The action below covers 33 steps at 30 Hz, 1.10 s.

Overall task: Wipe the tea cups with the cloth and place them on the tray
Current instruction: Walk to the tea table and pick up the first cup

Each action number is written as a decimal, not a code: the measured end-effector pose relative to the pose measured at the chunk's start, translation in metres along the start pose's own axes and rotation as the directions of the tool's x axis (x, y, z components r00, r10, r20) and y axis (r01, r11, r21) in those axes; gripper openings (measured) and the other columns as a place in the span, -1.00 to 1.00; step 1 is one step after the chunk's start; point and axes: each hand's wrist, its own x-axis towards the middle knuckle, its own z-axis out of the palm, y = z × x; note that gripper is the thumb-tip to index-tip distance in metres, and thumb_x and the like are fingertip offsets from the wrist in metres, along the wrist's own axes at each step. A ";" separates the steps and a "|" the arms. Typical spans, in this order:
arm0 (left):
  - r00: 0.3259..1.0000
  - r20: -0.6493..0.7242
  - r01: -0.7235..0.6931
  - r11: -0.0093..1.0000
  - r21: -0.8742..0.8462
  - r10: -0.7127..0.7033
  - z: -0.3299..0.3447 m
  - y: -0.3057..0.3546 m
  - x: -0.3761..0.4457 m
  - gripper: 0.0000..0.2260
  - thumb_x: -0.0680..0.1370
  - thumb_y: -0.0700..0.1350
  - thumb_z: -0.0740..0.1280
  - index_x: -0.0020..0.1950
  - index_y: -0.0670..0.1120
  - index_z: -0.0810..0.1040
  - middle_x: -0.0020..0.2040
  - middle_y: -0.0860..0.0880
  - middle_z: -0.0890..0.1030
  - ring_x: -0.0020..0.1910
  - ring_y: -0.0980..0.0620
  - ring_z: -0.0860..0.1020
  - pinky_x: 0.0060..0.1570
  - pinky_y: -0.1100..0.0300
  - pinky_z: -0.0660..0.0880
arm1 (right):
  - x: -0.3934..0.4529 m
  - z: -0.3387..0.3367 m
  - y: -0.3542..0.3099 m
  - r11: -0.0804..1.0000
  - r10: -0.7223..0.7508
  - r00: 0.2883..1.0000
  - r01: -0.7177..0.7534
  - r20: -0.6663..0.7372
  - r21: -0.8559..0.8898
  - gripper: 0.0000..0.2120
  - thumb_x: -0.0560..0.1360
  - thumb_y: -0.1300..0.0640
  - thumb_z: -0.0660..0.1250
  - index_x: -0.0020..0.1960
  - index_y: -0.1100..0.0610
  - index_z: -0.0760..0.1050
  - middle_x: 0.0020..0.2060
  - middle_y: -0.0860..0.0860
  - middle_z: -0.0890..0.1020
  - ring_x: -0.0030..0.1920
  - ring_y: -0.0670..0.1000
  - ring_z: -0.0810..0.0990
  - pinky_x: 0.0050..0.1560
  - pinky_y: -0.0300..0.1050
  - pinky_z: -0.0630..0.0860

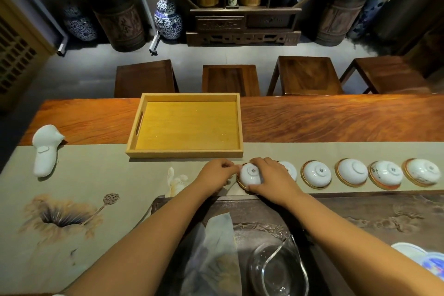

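Note:
A white tea cup [251, 174] with a gold rim sits upside down on the beige table runner [96, 175], just in front of the tray. My left hand [216, 175] pinches its left edge, and my right hand [270, 179] wraps its right side. A pale patterned cloth [176, 181] lies crumpled by my left wrist, partly hidden under it. Several more upside-down cups [317, 173] stand in a row to the right; the nearest is half hidden by my right hand. The empty light wooden tray [185, 154] sits behind the cups.
A white handheld device [45, 151] lies at the far left of the runner. A dark carved tea board [360, 218] near me holds a glass pitcher [278, 269] and a folded sheer cloth [213, 247]. Wooden stools [230, 79] stand beyond the table.

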 end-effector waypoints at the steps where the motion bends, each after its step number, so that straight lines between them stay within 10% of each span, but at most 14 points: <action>1: 1.000 0.010 0.021 1.000 -0.018 -0.021 0.000 0.001 0.001 -0.73 0.49 0.05 0.34 0.04 -0.11 0.56 -0.19 -0.02 0.56 -0.23 0.02 0.54 -0.19 0.17 0.46 | -0.001 0.000 0.001 1.000 0.007 1.000 -0.007 -0.001 0.026 -0.38 0.34 -0.04 0.42 0.34 0.06 0.31 0.18 0.11 0.49 0.18 0.14 0.45 0.17 -0.03 0.34; 20: 0.999 0.020 0.028 0.997 -0.065 -0.027 0.014 -0.008 0.009 -0.79 0.50 -0.30 0.24 0.07 -0.18 0.60 -0.14 -0.17 0.63 -0.20 -0.01 0.55 0.01 0.10 0.52 | 0.009 0.006 0.001 0.976 -0.086 0.996 0.084 -0.005 -0.201 -0.40 0.43 -0.01 0.32 0.38 0.15 0.21 0.23 0.15 0.46 0.27 0.14 0.38 0.46 0.02 -0.11; 26: 0.999 0.026 0.029 0.994 -0.107 -0.026 0.012 -0.005 0.008 -0.77 0.50 -0.20 0.26 -0.31 0.02 0.58 -0.32 -0.09 0.59 -0.27 -0.04 0.50 -0.16 0.11 0.42 | 0.009 0.000 -0.001 0.998 -0.050 0.998 0.049 -0.046 -0.030 -0.40 0.42 0.00 0.36 0.36 0.17 0.22 0.24 0.16 0.44 0.28 0.14 0.34 0.44 0.00 -0.06; 33: 0.992 0.122 0.070 0.957 -0.282 -0.036 0.005 0.006 0.004 -0.92 0.51 -0.15 0.33 -0.09 -0.12 0.61 -0.26 -0.05 0.60 -0.30 0.08 0.52 -0.23 0.25 0.43 | 0.005 -0.004 0.000 0.975 0.017 0.996 0.003 -0.088 0.221 -0.44 0.35 0.01 0.43 0.25 0.12 0.28 0.12 0.08 0.50 0.10 0.06 0.38 0.30 0.06 0.23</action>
